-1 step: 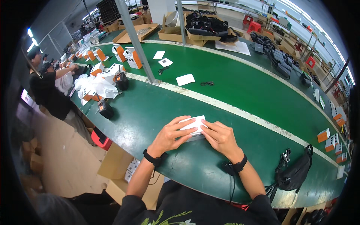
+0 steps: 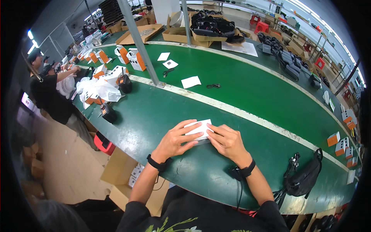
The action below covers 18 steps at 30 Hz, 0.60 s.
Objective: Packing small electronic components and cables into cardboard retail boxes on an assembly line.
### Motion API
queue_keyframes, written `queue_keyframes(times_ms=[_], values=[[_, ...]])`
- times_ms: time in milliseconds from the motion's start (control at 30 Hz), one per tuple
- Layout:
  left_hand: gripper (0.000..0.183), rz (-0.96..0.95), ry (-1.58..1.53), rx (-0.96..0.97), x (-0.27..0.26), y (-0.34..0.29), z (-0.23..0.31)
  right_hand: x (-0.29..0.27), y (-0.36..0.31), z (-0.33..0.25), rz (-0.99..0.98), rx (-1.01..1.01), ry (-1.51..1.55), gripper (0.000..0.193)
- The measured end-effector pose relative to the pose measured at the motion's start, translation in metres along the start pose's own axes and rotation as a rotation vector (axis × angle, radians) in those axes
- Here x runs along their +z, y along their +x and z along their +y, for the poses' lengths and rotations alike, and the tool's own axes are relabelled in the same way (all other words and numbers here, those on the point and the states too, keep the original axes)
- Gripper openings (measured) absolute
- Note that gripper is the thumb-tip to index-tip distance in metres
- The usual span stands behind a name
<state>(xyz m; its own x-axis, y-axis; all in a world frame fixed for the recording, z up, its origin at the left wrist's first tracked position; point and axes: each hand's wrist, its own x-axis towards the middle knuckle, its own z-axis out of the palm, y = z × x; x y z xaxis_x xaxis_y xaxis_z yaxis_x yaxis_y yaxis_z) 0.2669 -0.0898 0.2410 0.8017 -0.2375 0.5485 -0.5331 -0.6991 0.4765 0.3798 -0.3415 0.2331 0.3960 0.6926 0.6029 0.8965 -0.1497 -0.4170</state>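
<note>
One box [image 2: 203, 126] over the table [image 2: 162, 110] is clasped, fingers [image 2: 191, 127] bent, by the left hand [image 2: 176, 139] on its left and right hand [image 2: 229, 143] on its right, virtually unchanged just now, so handling seems unfinished

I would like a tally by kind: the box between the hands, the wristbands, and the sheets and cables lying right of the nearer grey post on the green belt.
White box: 1
Black wristbands: 2
White sheets: 3
Black cables: 2
Total: 8

Two foreground hands [image 2: 176, 140], one held box [image 2: 204, 128]
</note>
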Motion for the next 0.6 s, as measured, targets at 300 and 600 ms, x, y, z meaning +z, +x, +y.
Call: queue_keyframes(times_ms=[300,600], values=[[0.056,-0.177,-0.015,0.082,0.008,0.019,-0.017,0.011,-0.015,0.040,-0.073,0.195,0.229,0.056],[0.079,-0.066,0.164,-0.410,0.024,0.139,-0.208,-0.125,-0.069,0.199,0.519,0.812,-0.508,0.058]])
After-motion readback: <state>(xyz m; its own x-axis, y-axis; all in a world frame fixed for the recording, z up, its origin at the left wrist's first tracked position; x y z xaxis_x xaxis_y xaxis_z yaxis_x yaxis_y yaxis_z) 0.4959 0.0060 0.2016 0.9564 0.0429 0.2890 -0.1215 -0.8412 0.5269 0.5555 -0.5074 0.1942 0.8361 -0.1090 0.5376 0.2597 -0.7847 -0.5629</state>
